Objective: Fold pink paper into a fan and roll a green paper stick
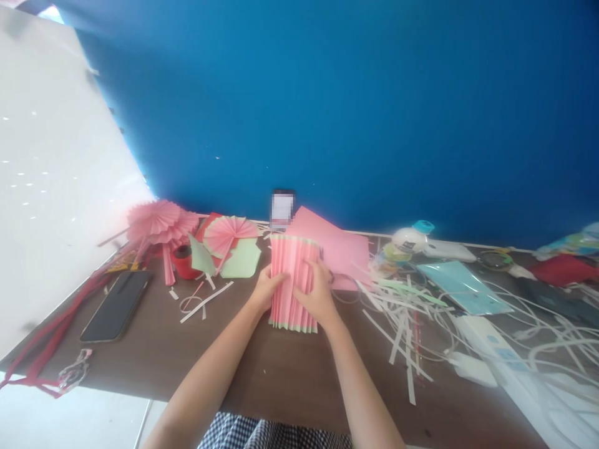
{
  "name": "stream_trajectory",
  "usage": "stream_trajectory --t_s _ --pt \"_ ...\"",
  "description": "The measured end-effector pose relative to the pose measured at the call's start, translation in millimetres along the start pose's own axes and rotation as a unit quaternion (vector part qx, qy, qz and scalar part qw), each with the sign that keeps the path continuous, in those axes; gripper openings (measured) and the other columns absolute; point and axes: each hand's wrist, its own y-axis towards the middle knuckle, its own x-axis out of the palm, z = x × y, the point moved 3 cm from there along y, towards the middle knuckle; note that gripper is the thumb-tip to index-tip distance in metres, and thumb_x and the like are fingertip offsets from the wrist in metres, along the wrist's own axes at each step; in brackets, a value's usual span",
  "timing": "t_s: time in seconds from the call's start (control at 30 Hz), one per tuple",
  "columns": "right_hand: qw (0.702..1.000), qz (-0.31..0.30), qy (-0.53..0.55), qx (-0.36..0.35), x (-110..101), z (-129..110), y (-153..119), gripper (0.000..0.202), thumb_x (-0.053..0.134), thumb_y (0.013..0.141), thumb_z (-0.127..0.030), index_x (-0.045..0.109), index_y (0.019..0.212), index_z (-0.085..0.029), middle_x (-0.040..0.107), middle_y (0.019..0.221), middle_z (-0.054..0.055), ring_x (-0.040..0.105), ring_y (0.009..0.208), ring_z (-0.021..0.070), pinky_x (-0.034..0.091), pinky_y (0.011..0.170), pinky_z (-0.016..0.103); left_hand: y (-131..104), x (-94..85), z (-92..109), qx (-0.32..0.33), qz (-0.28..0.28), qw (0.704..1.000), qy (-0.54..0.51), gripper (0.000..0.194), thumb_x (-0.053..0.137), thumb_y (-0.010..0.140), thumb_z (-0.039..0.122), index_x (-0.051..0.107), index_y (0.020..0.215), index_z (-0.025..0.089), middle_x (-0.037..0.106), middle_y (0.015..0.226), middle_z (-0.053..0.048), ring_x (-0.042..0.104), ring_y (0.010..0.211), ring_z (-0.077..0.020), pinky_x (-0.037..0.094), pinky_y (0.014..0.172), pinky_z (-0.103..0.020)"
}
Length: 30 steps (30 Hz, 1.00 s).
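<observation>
the pixelated panel [282, 209] by the blue wall [337, 112] is unreadable from my end, and the blue marks [500, 349] on the white bar [482, 330] are too blurry to make out. what i've got is a pleated paper [292, 313], pink with thin pale-green edging top and bottom, folded accordion style into narrow ridges. it's mid-table, though i can't tell if its lower edge touches the dark brown table [266, 380]. grip's clamped on it from both sides: left hand [267, 288] at the left edge, right hand [318, 290] on the right, thumbs across the front. flat pink sheet [349, 252] behind, pleated pink rosette [161, 219] off left, skinny white strips [397, 327] tangled right.
</observation>
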Motion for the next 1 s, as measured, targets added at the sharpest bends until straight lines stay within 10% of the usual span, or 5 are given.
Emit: stream_trajectory --t_s 0.33,0.63,1.0 --pt "0.997 0.022 -0.067 -0.016 3.4 -8.2 -2.6 0.034 0.055 0.069 -0.026 0.045 0.102 -0.022 0.018 0.135 0.012 0.029 0.121 0.0303 0.037 0.086 0.048 3.3 -3.9 0.5 -0.001 0.005 0.998 -0.069 0.04 0.065 0.063 0.026 0.054 0.1 0.015 0.063 0.094 -0.009 0.06 0.087 -0.0229 0.047 0.078 -0.036" --pt "0.995 0.092 -0.001 -0.036 8.1 3.0 -0.8 0.041 0.06 0.067 -0.034 0.045 0.103 -0.021 0.039 0.12 0.012 0.033 0.118 0.0267 0.03 0.095 0.048 4.2 -1.4 5.3 0.028 -0.002 0.998 -0.06 0.051 0.068 0.063 0.026 0.05 0.11 0.017 0.059 0.107 -0.011 0.058 0.094 -0.0238 0.044 0.086 -0.038" --pt "0.959 0.004 0.254 0.125 10.3 37.2 3.0 0.049 0.065 0.064 -0.032 0.05 0.109 -0.022 0.056 0.103 0.007 0.053 0.099 0.0212 0.039 0.09 0.042 5.6 -10.0 5.5 0.04 0.008 0.999 -0.006 0.06 0.071 0.06 0.025 0.047 0.115 0.021 0.056 0.115 -0.009 0.053 0.104 -0.0242 0.04 0.092 -0.038"
